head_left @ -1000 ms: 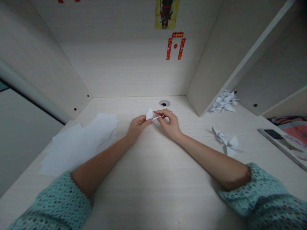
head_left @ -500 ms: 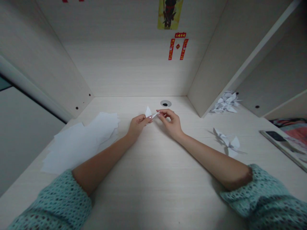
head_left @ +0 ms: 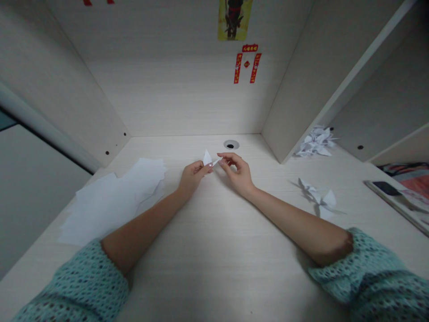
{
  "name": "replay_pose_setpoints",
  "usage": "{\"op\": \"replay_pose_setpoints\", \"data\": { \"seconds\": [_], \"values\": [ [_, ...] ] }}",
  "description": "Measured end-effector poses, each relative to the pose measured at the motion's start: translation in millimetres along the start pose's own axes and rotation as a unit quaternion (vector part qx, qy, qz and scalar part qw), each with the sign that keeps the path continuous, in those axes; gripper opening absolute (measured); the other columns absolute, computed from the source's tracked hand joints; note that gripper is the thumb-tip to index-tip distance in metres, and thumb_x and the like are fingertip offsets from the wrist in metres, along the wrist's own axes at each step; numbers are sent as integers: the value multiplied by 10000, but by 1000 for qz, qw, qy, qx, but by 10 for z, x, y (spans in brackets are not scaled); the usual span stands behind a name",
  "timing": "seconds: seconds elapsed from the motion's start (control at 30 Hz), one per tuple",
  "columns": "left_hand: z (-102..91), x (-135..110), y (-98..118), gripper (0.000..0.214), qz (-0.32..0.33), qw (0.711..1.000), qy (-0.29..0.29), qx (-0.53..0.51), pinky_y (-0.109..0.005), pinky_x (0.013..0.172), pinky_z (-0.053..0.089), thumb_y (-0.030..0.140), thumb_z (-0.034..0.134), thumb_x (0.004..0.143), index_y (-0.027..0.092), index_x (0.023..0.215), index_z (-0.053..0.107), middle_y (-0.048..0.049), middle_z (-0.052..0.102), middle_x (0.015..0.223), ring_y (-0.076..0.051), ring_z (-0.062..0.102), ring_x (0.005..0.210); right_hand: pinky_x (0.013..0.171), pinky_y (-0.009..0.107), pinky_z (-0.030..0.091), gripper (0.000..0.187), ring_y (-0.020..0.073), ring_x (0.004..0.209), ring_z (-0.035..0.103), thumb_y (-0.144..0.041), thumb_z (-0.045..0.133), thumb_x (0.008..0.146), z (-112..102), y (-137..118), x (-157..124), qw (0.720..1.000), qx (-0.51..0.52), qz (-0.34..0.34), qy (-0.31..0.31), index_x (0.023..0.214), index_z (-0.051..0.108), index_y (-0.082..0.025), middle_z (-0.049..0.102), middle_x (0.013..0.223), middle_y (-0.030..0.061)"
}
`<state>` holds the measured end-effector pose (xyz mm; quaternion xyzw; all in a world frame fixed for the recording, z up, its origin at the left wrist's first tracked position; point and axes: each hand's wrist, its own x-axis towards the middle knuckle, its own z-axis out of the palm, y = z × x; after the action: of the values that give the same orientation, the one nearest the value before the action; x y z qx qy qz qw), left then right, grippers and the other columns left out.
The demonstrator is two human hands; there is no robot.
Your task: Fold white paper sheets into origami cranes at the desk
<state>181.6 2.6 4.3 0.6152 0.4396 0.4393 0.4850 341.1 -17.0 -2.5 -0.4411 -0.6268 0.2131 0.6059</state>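
Fingers [head_left: 205, 169] of your L hand [head_left: 190, 180] are pinching the folded paper [head_left: 207, 158] snugly over the desk [head_left: 217, 232], prob. steadying it, while your R hand [head_left: 237, 173], tips slightly parted, is hovering at its point, grip unclear.

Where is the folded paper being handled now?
In the middle of the head view, the left hand holds the folded paper, its tip by the right hand, below and left of the round hole.

Folded paper [head_left: 208, 159] compared with one second earlier: its upright flap [head_left: 207, 155] appears narrower; its slender point [head_left: 216, 162], formerly running on between the fingers of the right hand [head_left: 220, 158], now shows only to the thumb; that index fingertip stands farther from the flap.
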Motion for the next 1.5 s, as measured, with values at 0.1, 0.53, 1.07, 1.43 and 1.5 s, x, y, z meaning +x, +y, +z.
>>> {"op": "replay_pose_setpoints", "data": {
  "seconds": [0.1, 0.53, 1.07, 1.43, 1.5],
  "values": [
    [-3, 2, 1, 333, 4, 1000, -1, 2, -266, 648, 388, 509, 644, 712, 176, 703, 640, -36, 682, 728, -162, 588, 719, 723, 313, 438, 192, 171, 773, 574, -327, 565, 827, -2, -2, 2, 1000, -5, 7, 3, 959, 673, -239, 656, 847, 30],
    [-27, 23, 16, 330, -5, 998, -56, -19, -278, 679, 403, 482, 671, 682, 161, 762, 670, -42, 679, 719, -167, 585, 701, 718, 306, 434, 189, 171, 788, 584, -350, 575, 817, 10, 61, 13, 1000, 3, 24, -8, 921, 667, -222, 670, 858, 30],
    [-40, 38, -18, 298, 2, 998, -58, -38, -256, 660, 400, 455, 650, 717, 161, 761, 655, -22, 661, 699, -143, 569, 675, 692, 288, 426, 103, 151, 735, 565, -296, 613, 811, 1, 47, 25, 1000, -10, -6, -2, 816, 671, -211, 672, 812, 16],
    [-31, 22, -28, 283, 22, 999, -43, -17, -260, 668, 416, 442, 635, 739, 160, 751, 656, -34, 677, 711, -154, 591, 686, 668, 293, 432, 92, 152, 699, 559, -289, 640, 798, -18, 9, 10, 999, -33, -25, 21, 782, 695, -217, 674, 768, 14],
    [-31, 18, -22, 277, 22, 999, -36, -15, -261, 669, 419, 435, 630, 746, 159, 756, 657, -36, 680, 716, -156, 596, 691, 665, 296, 437, 92, 155, 700, 565, -287, 642, 796, -21, 8, 11, 999, -35, -23, 21, 785, 703, -220, 675, 763, 17]
  ]
}}
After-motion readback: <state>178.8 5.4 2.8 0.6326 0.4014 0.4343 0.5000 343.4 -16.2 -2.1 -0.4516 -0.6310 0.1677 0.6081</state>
